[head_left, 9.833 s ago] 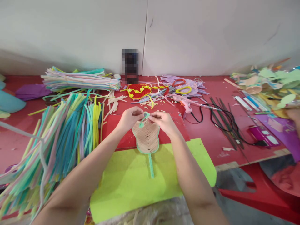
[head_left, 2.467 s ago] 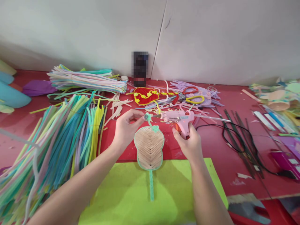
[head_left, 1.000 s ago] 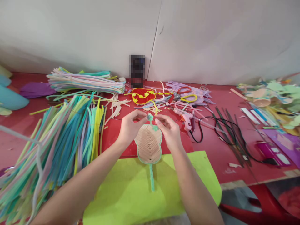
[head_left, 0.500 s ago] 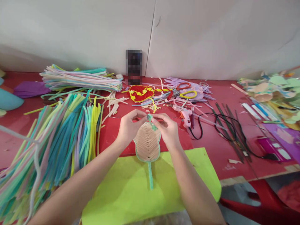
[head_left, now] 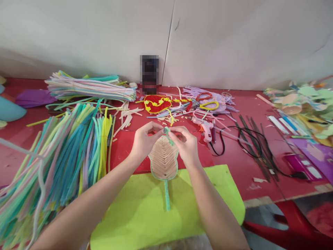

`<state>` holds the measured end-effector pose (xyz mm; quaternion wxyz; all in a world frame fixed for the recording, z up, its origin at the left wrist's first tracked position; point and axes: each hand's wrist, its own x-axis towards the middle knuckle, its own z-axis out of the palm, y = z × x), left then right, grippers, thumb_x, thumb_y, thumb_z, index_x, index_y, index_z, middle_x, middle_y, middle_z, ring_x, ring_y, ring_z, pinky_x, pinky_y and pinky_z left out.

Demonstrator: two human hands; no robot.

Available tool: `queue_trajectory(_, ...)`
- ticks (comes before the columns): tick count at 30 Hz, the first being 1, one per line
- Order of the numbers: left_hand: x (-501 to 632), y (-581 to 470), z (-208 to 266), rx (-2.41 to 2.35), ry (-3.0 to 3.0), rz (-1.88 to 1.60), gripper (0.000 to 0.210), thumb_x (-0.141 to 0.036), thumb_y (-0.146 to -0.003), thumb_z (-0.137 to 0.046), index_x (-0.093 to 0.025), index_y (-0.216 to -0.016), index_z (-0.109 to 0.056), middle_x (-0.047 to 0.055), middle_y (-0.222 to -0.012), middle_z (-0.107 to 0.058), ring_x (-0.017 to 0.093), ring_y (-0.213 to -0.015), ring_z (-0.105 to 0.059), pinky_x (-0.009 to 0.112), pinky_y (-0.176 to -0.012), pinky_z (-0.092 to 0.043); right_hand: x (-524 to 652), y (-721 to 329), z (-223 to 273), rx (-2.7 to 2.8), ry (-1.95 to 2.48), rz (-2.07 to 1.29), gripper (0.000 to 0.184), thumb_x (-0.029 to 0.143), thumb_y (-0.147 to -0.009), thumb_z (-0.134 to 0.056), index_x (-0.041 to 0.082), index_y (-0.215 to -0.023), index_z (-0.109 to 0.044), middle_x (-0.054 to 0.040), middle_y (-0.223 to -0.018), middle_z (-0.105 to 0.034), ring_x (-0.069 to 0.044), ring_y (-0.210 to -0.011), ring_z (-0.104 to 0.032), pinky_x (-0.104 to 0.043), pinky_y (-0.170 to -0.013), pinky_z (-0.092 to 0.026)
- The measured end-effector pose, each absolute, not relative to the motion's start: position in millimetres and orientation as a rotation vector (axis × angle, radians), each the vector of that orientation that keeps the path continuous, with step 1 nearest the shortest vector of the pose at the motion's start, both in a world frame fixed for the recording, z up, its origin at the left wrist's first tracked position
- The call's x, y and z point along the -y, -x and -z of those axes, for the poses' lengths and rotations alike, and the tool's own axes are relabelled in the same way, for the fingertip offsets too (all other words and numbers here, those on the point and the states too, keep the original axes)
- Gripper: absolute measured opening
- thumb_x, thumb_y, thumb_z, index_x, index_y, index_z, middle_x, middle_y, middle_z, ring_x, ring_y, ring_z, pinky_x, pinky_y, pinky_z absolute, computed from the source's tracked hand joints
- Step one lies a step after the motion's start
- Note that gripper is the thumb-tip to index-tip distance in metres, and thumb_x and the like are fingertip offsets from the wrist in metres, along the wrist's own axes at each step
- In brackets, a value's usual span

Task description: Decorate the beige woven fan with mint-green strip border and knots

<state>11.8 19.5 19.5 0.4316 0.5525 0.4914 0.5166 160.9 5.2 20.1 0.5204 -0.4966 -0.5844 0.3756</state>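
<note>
Head view, the only view: my left hand [head_left: 145,140] and my right hand [head_left: 186,142] are facing each other, fingertips nearly meeting, each holding a narrow thumb-and-finger pinch on a small mint-green fuzzy flower-shaped piece [head_left: 167,130]. My fingertips are partly hiding this piece, so I cannot tell how its parts are joining. The beige, ribbed, leaf-shaped fan panel with mint-green fuzzy edging [head_left: 164,158] is lying just below and between my hands, its straight mint-green fuzzy handle [head_left: 167,194] pointing back towards me over a lime-green flat sheet [head_left: 145,211]. A pale-pink plastic glue gun [head_left: 207,131] is resting beyond and to the right of my right hand.

Step in hand, as judged: I am pressing and setting the flower piece at the panel's top end. The next move is seemingly calling for a steady pinch from both hands until the joint is holding, without smearing glue or shifting the panel.

Differences: the frame from a few seconds earlier is showing the glue gun in my right hand, nozzle at the flower piece; now the gun is lying aside and my right hand is joining my left on the piece. Against the half-second-earlier frame, little is differing.
</note>
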Motion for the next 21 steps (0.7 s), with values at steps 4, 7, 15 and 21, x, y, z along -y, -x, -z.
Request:
queue_trajectory(4, -20.4, -11.9, -18.1, -1.178, -1.361, -1.295, 0.007, -0.025, -0.075, -0.067, -0.019, -0.079, -0.064, 0.001, -0.077, -0.068, 0.012, -0.073, -0.062, 0.025, -0.071, -0.05, -5.4, -161.6, -18.8, 1.392, 1.199, -0.898, 0.019, 0.037, -0.081, -0.062, 0.023, -0.093, -0.067, -0.0042, -0.097, -0.065, -0.017, -0.089, -0.062, -0.032, -0.077, -0.051)
queue_trajectory(7, -21.1, -11.8, -18.1, -1.146, -1.352, -1.277, 0.012, -0.027, -0.073, -0.069, -0.019, -0.08, -0.064, 0.001, -0.078, -0.068, 0.012, -0.074, -0.063, 0.025, -0.072, -0.051, -5.8, -162.7, -17.7, 1.394, 1.205, -0.893, 0.02, 0.037, -0.081, -0.062, 0.023, -0.094, -0.067, -0.0043, -0.098, -0.065, -0.017, -0.09, -0.062, -0.032, -0.079, -0.051)
queue_trajectory(15, -23.2, -11.0, -15.9, -1.137, -1.261, -1.212, 0.021, -0.03, -0.07, -0.072, -0.018, -0.085, -0.067, 0.004, -0.084, -0.071, 0.014, -0.079, -0.066, 0.028, -0.077, -0.053, -7.1, -163.2, -17.8, 1.418, 1.196, -0.861, 0.017, 0.035, -0.08, -0.063, 0.025, -0.093, -0.067, -0.0028, -0.097, -0.065, -0.017, -0.092, -0.062, -0.032, -0.079, -0.051)
queue_trajectory(21, -22.8, -10.6, -15.7, -1.14, -1.219, -1.203, 0.022, -0.033, -0.068, -0.073, -0.018, -0.084, -0.07, 0.005, -0.085, -0.072, 0.016, -0.08, -0.067, 0.03, -0.077, -0.054, -6.7, -163.2, -18.9, 1.434, 1.215, -0.856, 0.017, 0.036, -0.081, -0.062, 0.024, -0.092, -0.068, -0.0032, -0.097, -0.066, -0.016, -0.091, -0.062, -0.032, -0.079, -0.051)
